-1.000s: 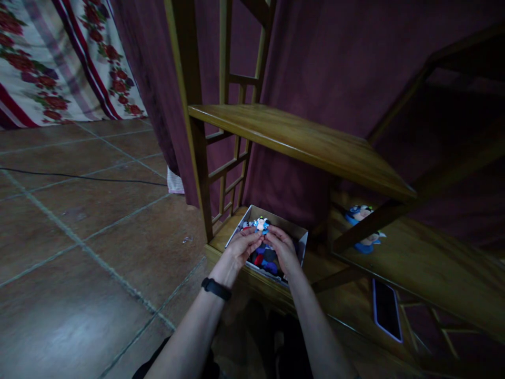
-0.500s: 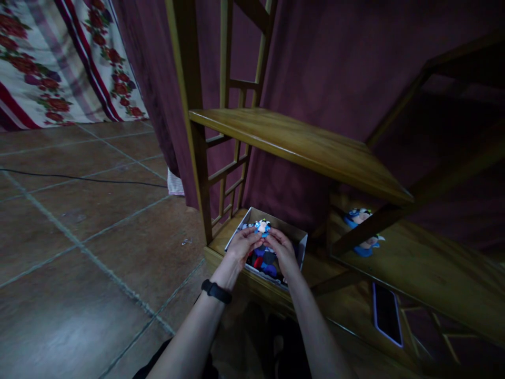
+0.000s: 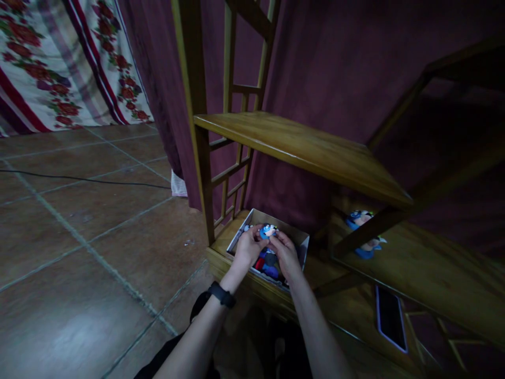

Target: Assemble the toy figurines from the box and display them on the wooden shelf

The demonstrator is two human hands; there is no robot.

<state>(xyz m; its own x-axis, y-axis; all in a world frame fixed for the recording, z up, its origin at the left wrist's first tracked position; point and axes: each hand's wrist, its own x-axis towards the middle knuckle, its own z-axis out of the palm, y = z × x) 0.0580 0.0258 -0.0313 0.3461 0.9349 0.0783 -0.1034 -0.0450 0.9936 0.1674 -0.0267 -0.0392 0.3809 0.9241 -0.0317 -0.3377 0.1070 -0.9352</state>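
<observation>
Figurine [image 3: 268,231] is pinched between both hands [image 3: 248,249] above a box [image 3: 295,237]

The figurine [image 3: 268,232] looks like smooth plastic, the box [image 3: 303,245] like thin cardboard. The shelf board [image 3: 303,145] is varnished wood with a soft gloss. The purple curtain [image 3: 327,73] is matt cloth, as is the floral drape [image 3: 35,68] at ten o'clock. Toward eight, the tiled floor [image 3: 74,316] shines; toward four, the phone [image 3: 390,318] has a smooth, glassy face.

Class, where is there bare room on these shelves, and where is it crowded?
Bare: the upper shelf, in front of the curtain; the right shelf, right of the two figurines. Crowded: the box, with jumbled items inside and the left hand and right hand holding a blue figure above.
</observation>
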